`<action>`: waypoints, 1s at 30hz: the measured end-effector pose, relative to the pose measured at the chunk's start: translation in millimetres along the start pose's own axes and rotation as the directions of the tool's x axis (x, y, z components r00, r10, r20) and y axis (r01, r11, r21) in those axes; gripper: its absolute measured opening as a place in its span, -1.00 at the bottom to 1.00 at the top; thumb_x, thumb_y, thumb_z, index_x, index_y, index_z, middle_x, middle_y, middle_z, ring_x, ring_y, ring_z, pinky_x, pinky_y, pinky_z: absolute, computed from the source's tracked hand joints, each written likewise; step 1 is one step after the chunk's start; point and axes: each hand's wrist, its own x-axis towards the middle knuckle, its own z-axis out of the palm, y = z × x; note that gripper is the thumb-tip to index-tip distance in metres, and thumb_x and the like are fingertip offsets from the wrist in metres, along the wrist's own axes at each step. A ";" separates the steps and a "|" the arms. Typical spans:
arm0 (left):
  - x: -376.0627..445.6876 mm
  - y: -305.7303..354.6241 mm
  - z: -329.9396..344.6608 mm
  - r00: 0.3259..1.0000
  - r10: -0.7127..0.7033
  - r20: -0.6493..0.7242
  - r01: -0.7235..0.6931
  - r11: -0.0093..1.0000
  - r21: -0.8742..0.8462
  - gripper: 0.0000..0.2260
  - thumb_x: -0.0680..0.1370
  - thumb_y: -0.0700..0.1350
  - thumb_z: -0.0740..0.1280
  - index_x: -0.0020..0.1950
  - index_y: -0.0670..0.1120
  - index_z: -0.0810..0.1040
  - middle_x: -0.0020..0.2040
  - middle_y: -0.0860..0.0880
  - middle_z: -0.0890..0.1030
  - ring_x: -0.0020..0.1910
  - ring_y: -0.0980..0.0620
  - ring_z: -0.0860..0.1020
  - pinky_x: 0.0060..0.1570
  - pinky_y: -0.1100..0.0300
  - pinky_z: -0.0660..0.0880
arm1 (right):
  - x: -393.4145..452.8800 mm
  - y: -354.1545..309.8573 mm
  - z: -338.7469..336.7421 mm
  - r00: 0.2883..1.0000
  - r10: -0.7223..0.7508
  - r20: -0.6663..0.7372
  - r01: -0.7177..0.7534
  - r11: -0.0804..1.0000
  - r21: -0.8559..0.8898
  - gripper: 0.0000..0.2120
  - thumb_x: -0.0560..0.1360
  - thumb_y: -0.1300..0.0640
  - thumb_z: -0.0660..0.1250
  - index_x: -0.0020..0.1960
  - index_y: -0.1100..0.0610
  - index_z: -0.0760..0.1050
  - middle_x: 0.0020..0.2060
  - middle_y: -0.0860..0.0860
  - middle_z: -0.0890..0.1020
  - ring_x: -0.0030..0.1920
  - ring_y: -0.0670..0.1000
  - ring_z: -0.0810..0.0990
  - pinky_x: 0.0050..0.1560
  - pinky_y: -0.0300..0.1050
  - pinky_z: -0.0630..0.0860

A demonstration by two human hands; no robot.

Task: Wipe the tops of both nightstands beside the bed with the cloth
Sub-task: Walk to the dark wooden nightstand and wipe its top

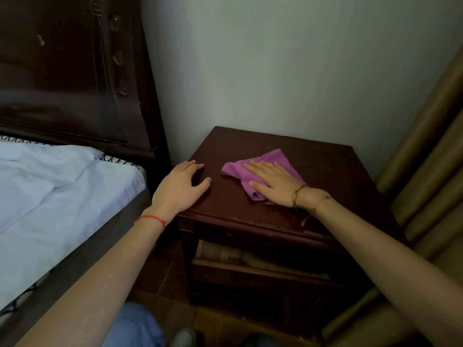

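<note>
Pressing purple cloth [260, 169] flat, right hand [273, 182], left hand [180, 186] released on scuffed nightstand [325, 166], pale wall [288, 71]

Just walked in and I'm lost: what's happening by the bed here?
A person is wiping a dark wooden nightstand beside the bed. The right hand presses flat on a purple cloth lying on the top. The left hand rests on the top's left edge, holding nothing. A lower drawer hangs partly open.
</note>
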 end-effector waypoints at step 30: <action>-42.2 -39.4 -15.0 0.982 0.000 -0.188 -0.050 0.964 -0.261 -0.52 0.46 0.17 0.31 0.33 0.00 0.54 0.30 0.09 0.54 0.30 0.22 0.41 0.30 0.40 0.24 | 106.5 -42.6 5.9 0.997 -0.062 -0.035 0.061 0.998 -0.024 -0.44 0.61 -0.20 -0.07 0.55 -0.04 -0.02 0.54 -0.05 0.04 0.53 -0.02 0.00 0.48 -0.04 -0.16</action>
